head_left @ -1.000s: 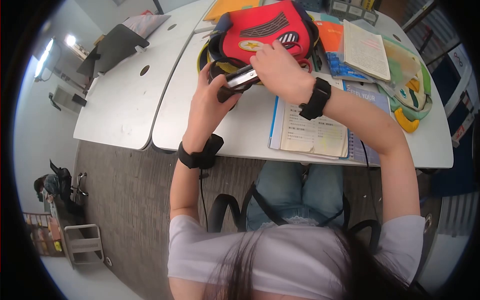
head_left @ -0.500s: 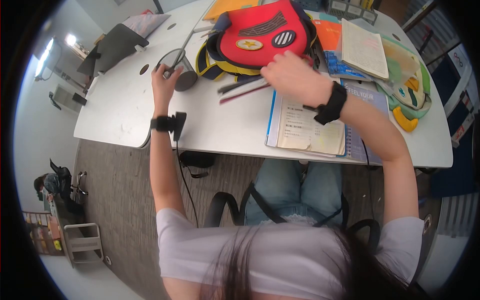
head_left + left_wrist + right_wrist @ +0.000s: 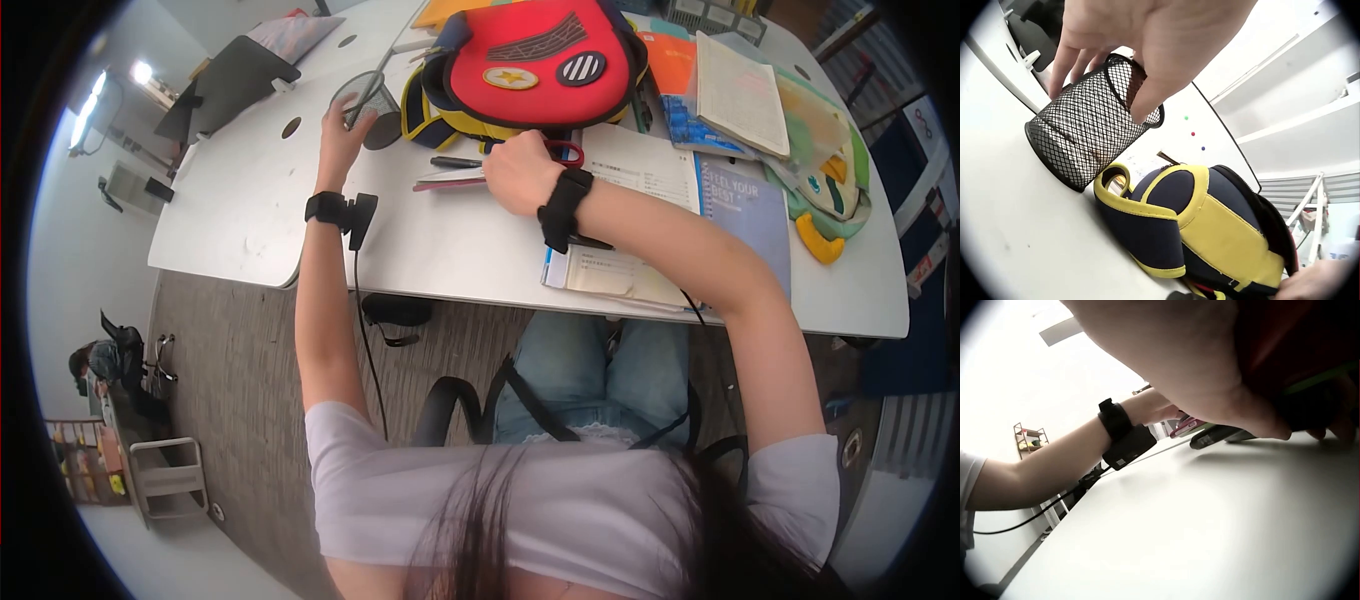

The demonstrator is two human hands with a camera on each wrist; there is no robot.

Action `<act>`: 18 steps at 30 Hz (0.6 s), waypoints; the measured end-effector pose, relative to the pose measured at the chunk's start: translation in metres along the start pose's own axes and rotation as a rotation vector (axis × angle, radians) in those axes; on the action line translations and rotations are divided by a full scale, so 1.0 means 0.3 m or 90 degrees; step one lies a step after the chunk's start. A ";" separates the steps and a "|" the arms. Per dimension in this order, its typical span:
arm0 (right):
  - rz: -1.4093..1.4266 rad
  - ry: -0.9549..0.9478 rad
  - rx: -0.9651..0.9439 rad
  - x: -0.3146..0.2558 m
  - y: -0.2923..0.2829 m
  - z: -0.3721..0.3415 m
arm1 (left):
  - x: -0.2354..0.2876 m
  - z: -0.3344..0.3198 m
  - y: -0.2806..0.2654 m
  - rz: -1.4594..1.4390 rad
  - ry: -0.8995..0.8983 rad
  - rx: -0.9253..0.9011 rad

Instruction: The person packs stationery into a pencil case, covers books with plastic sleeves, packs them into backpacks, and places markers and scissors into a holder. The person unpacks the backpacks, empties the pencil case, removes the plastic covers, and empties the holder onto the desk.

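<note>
My left hand [image 3: 345,140] grips a black wire-mesh pen cup [image 3: 1088,119] by its rim, thumb hooked inside the opening. The cup looks empty, and its base is close over the white table, left of a red backpack [image 3: 545,75]. My right hand [image 3: 522,172] holds a bundle of writing tools low at the table in front of the backpack. From it stick out a dark pen [image 3: 455,162], a pink pen-like stick [image 3: 450,184] and red-handled scissors [image 3: 568,153]. The palm hides the middle of the bundle.
An open book [image 3: 640,160] lies right of the right hand, overlapping a purple notebook [image 3: 745,215]. Stacked books [image 3: 740,95] and a green bag [image 3: 830,200] fill the table's right side. A black panel [image 3: 240,85] stands at the left.
My left hand has carried the pen cup leftward, away from the right hand. My right hand first drew the bundle out of the cup, then lowered it to the table.
</note>
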State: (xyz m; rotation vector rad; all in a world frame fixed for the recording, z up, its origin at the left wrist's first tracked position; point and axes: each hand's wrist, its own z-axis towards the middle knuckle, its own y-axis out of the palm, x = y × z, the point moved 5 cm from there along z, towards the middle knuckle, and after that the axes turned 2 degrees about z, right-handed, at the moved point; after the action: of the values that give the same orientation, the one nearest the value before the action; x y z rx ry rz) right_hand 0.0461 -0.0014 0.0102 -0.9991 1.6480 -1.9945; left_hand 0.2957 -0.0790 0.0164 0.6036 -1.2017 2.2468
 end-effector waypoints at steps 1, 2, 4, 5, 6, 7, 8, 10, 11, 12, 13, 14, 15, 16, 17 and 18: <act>0.019 0.011 0.005 -0.002 0.003 0.013 | 0.025 -0.014 -0.018 0.039 0.084 0.112; 0.020 0.012 0.004 -0.010 0.000 0.024 | 0.050 -0.037 -0.035 0.077 0.167 0.225; 0.032 0.039 0.003 -0.020 -0.011 0.045 | 0.116 -0.084 -0.054 0.108 0.188 0.227; 0.055 0.052 -0.039 -0.023 -0.020 0.053 | 0.158 -0.115 -0.067 0.140 0.209 0.230; 0.056 0.053 -0.040 -0.032 -0.003 0.073 | 0.182 -0.152 -0.076 0.140 0.210 0.228; 0.064 0.073 -0.044 -0.033 0.030 0.098 | 0.197 -0.184 -0.053 0.148 0.187 0.090; 0.072 0.092 -0.049 -0.031 0.050 0.111 | 0.217 -0.222 -0.027 0.155 0.163 -0.048; 0.092 0.102 -0.036 -0.039 0.043 0.109 | 0.273 -0.310 0.006 0.121 -0.014 -0.218; 0.109 0.111 -0.022 -0.042 0.036 0.107 | 0.280 -0.341 0.023 0.111 -0.018 -0.249; 0.110 0.109 -0.023 -0.048 0.037 0.109 | 0.271 -0.353 0.038 0.112 -0.020 -0.249; 0.167 0.116 -0.040 -0.049 0.042 0.113 | 0.270 -0.364 0.064 0.070 0.022 -0.274; 0.222 0.123 -0.056 -0.049 0.046 0.114 | 0.277 -0.371 0.083 0.028 0.064 -0.297; 0.221 0.122 -0.056 -0.048 0.046 0.111 | 0.276 -0.370 0.094 0.044 0.073 -0.302; 0.245 0.103 -0.043 -0.049 0.042 0.106 | 0.275 -0.367 0.097 0.043 0.073 -0.301; 0.269 0.084 -0.030 -0.050 0.035 0.100 | 0.279 -0.364 0.100 0.048 0.080 -0.304; 0.268 0.086 -0.029 -0.046 0.031 0.095 | 0.284 -0.362 0.104 0.052 0.088 -0.307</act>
State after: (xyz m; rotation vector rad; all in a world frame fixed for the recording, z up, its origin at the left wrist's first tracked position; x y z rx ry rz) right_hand 0.0745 -0.0144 -0.0007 -0.4850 1.8027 -1.7756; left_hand 0.1956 0.0182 -0.0070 0.2109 -1.6412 1.9168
